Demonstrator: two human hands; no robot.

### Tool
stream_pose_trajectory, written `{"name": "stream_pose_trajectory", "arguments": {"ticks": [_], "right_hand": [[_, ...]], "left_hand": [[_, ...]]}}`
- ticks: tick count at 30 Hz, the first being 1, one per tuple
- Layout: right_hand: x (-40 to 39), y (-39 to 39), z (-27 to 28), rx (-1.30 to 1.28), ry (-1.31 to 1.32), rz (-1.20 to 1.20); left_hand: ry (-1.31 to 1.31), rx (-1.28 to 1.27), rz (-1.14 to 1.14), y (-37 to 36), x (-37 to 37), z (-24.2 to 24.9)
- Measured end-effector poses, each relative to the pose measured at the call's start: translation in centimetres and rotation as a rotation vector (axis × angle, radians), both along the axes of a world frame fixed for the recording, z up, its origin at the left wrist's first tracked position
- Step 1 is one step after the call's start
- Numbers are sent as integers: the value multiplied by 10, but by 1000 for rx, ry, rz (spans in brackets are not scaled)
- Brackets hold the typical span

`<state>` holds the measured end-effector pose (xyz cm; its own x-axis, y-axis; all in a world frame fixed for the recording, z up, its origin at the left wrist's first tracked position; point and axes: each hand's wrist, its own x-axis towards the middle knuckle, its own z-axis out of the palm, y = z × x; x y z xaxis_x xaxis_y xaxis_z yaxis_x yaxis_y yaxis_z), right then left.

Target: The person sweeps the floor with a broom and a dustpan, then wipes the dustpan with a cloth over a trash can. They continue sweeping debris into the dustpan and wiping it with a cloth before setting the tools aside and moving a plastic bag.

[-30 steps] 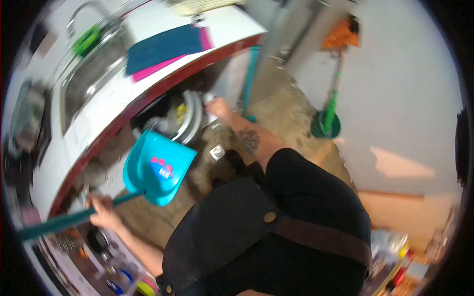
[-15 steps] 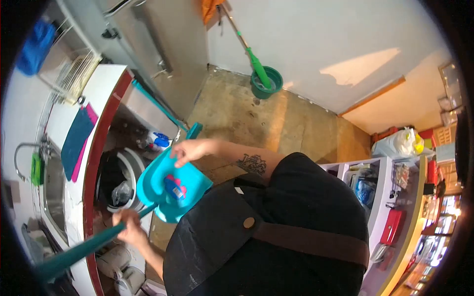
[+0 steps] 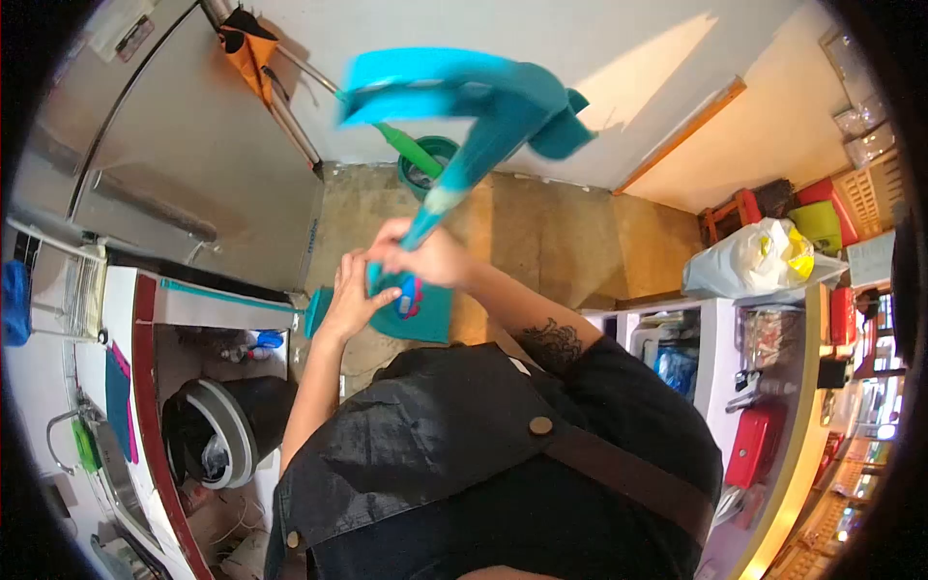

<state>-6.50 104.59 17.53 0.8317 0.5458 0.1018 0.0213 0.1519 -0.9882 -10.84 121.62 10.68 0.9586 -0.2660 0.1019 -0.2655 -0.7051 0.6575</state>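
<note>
A teal long-handled dustpan (image 3: 432, 324), with a blue-and-pink label (image 3: 410, 293) in its pan, hangs in front of my apron. My right hand (image 3: 425, 255) is closed around its handle (image 3: 447, 201) low down. Above that hand the handle tilts up and right, ending in a wide, blurred teal part (image 3: 512, 92) close to the camera. My left hand (image 3: 350, 302) lies against the lower handle by the pan, thumb and fingers stretched apart. Beside it, to the left, is the teal head of a broom (image 3: 315, 311), its stick along the counter front.
A green bucket (image 3: 418, 184) with a mop stands by the wall. At left, a bin (image 3: 215, 435) sits under the red-edged counter (image 3: 155, 387). Shelves (image 3: 720, 348) line the right, with a white plastic bag (image 3: 739, 261) behind them. A fridge door (image 3: 213, 164) is upper left.
The dustpan's handle has swung from lower left to upper right. My right hand has taken hold of it, while my left hand has moved up and its fingers have spread. The view has shifted.
</note>
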Motion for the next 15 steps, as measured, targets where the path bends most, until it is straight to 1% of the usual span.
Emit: {"name": "stream_pose_trajectory", "arguments": {"ticks": [1, 3, 5, 7, 9, 10, 11, 12, 13, 14, 15], "right_hand": [[15, -16, -7, 61, 65, -174], [55, -51, -27, -82, 79, -448], [96, -81, -63, -78, 52, -690], [133, -103, -81, 75, 66, -761], [171, -123, -102, -31, 47, -860], [194, -135, -114, -176, 54, -885], [215, -146, -126, -323, 60, -908], [232, -155, -134, -329, 64, -908], [252, -164, -137, -425, 55, -912], [271, -174, -140, -524, 49, -913], [287, -184, -150, -535, 56, -914]], "left_hand": [[19, 16, -3, -6, 10, -2], [41, 33, 0, -8, 27, -11], [327, -92, 75, 9, 39, -38], [537, -271, 197, 43, 49, -97], [654, -315, 258, 65, 57, -116], [654, -317, 261, 77, 66, -130], [752, -337, 318, 89, 76, -145], [854, -356, 371, 99, 90, -154], [855, -359, 366, 106, 113, -156], [866, -330, 407, 109, 136, -158], [884, -298, 449, 111, 157, -158]]}}
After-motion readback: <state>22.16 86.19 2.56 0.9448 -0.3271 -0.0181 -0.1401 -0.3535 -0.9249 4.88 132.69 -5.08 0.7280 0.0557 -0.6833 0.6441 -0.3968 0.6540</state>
